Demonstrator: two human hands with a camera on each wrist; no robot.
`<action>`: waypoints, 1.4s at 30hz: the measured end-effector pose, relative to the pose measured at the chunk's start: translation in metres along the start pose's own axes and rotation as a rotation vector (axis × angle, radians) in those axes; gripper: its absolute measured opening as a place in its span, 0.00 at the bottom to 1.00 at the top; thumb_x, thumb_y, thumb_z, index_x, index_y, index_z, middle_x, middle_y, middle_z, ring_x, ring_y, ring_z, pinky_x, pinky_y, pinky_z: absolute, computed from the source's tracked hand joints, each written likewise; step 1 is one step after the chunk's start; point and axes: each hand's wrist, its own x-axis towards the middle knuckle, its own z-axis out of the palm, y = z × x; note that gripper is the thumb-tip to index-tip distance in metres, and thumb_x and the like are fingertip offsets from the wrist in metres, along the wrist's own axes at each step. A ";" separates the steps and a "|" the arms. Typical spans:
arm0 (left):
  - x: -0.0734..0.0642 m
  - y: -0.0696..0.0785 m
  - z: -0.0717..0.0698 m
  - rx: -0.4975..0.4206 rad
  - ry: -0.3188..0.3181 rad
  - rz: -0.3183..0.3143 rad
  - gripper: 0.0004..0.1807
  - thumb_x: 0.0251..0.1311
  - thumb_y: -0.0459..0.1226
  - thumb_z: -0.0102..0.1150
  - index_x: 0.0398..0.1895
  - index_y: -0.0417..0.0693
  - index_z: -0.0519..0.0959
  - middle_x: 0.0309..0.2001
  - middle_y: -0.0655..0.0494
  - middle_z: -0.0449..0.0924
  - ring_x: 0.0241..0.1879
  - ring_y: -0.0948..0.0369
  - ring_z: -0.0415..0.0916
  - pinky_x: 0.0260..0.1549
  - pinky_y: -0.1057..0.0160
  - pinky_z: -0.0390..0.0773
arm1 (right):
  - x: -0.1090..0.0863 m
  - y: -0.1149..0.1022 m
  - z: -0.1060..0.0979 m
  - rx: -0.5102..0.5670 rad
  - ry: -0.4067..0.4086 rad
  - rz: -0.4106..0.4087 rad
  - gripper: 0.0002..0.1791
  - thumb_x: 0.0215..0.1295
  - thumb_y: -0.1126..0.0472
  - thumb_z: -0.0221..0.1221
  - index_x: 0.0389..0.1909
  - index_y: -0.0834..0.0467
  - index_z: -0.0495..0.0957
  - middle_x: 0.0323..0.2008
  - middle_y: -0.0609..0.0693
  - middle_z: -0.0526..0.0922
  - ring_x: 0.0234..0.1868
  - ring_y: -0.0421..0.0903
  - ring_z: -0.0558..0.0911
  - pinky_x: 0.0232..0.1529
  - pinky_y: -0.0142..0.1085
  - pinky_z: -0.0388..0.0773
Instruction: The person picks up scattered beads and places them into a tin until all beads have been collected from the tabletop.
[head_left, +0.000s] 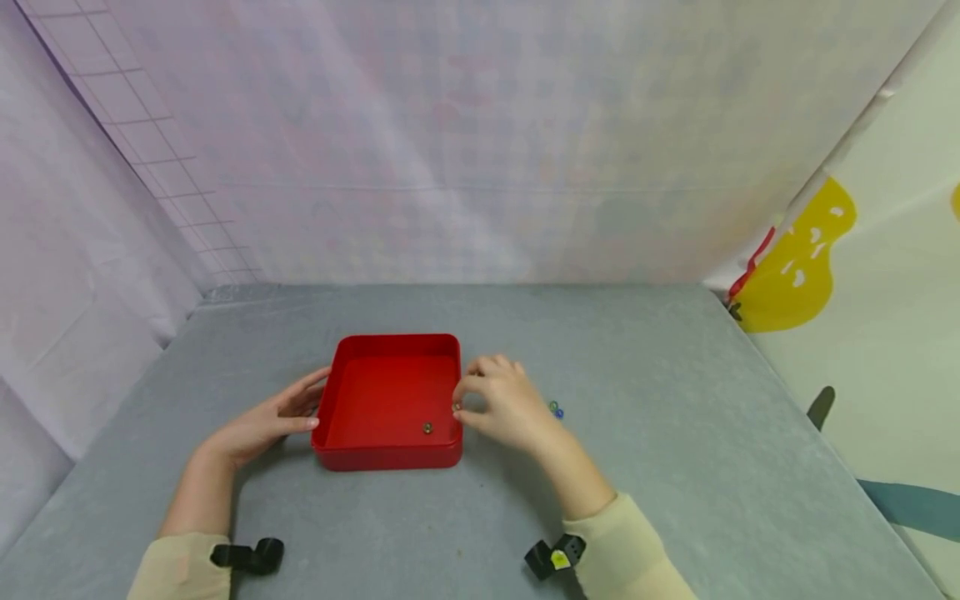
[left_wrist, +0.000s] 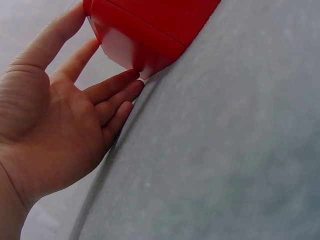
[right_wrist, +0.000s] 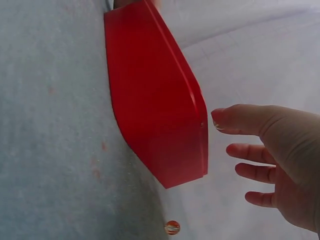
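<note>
My box (head_left: 386, 460) is plain red, my tabletop (head_left: 360, 533) mottled grey. I see one greenish marble (head_left: 553, 406) and one blue marble (head_left: 559, 413). My sleeves (head_left: 626, 542) are cream. The whitish curtain (head_left: 480, 150) carries faint pastel checks; the white cloth (head_left: 892, 367) at right bears a yellow shape (head_left: 802, 287) with white flecks.

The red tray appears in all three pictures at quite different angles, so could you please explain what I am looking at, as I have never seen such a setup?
There is no machine here, just a person's two bare hands. The wide picture comes from a camera on the head, looking forward and down; the other two come from cameras on each wrist, hence their tilted angles.

On the grey surface stands the red tray, with one marble inside. Two more marbles lie to its right. The left hand rests against the tray's left side, while the right hand pinches a small marble at the right rim.
</note>
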 end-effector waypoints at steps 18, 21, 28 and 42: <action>-0.001 0.003 0.001 -0.001 -0.011 0.003 0.42 0.65 0.37 0.56 0.77 0.53 0.45 0.74 0.40 0.44 0.70 0.41 0.41 0.60 0.36 0.54 | -0.001 -0.002 0.007 0.003 -0.024 0.008 0.06 0.55 0.54 0.69 0.32 0.46 0.83 0.44 0.45 0.75 0.47 0.43 0.70 0.49 0.42 0.65; -0.001 0.003 0.001 0.003 -0.003 0.000 0.42 0.65 0.37 0.56 0.77 0.53 0.46 0.74 0.40 0.44 0.70 0.40 0.42 0.60 0.36 0.55 | -0.001 -0.002 0.006 0.011 -0.028 0.013 0.07 0.55 0.53 0.70 0.34 0.48 0.84 0.44 0.46 0.75 0.48 0.44 0.70 0.49 0.43 0.65; -0.001 0.003 0.001 -0.002 -0.001 -0.003 0.41 0.65 0.37 0.56 0.77 0.53 0.46 0.74 0.41 0.44 0.70 0.40 0.42 0.60 0.36 0.55 | -0.001 0.001 0.007 0.009 -0.016 0.002 0.10 0.54 0.54 0.71 0.36 0.51 0.84 0.44 0.47 0.76 0.47 0.45 0.70 0.49 0.43 0.65; 0.000 0.001 -0.001 0.005 -0.019 0.012 0.41 0.65 0.37 0.55 0.77 0.52 0.46 0.73 0.40 0.44 0.70 0.41 0.42 0.60 0.38 0.55 | -0.002 0.001 0.003 -0.004 -0.007 0.013 0.11 0.54 0.53 0.71 0.37 0.51 0.85 0.44 0.46 0.76 0.48 0.44 0.70 0.49 0.43 0.66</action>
